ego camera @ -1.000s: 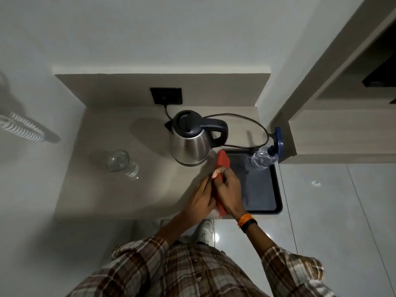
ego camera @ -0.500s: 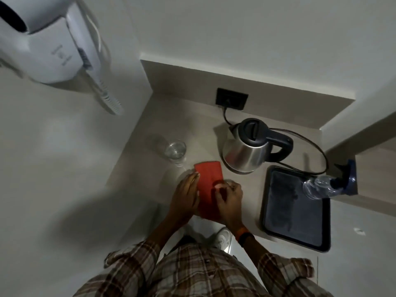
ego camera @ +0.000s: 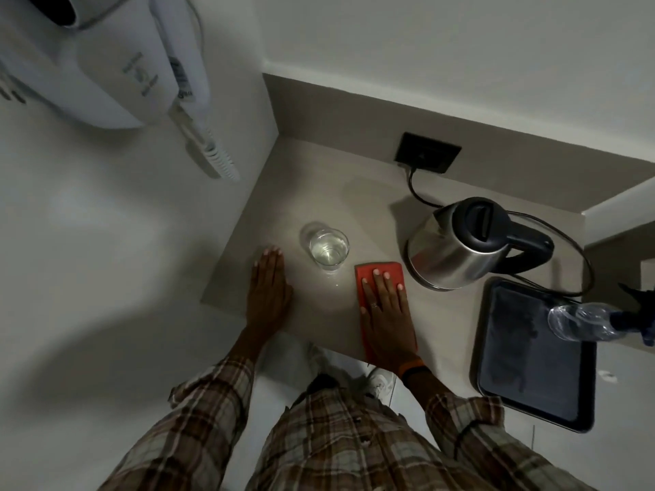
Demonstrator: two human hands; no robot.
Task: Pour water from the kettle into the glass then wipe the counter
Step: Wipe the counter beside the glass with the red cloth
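Note:
A clear glass (ego camera: 329, 250) with water in it stands on the beige counter (ego camera: 319, 193). To its right sits a steel kettle (ego camera: 460, 248) with a black lid and handle, its cord running to a wall socket. My right hand (ego camera: 388, 313) lies flat, fingers spread, on a red cloth (ego camera: 381, 271) between glass and kettle, near the counter's front edge. My left hand (ego camera: 269, 295) rests flat and empty on the counter, left of the glass and not touching it.
A black tray (ego camera: 531, 366) sits right of the kettle, with a clear plastic bottle (ego camera: 581, 322) at its far right edge. A white wall-mounted dryer (ego camera: 106, 58) with a coiled cord hangs on the left wall. A black socket (ego camera: 428, 152) sits on the back wall.
The red cloth has gone from near the tray to the counter between glass and kettle. My left hand let go of it and now lies flat left of the glass.

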